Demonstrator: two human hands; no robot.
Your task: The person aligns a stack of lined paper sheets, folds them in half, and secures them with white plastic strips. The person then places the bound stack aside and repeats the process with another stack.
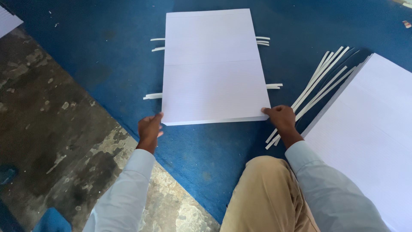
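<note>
Paper stack (pixel 213 64) lay on the blue mat (pixel 107 47), gripped at both near corners.
Left hand (pixel 149 129) and right hand (pixel 281 117) each pinched a corner; sheets judged heavy together, floppy, prone to sliding.

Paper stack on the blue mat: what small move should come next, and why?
Probably square the paper stack by nudging its near corners. The left hand and right hand grip those corners, and white strips stick out from under both sides.
</note>
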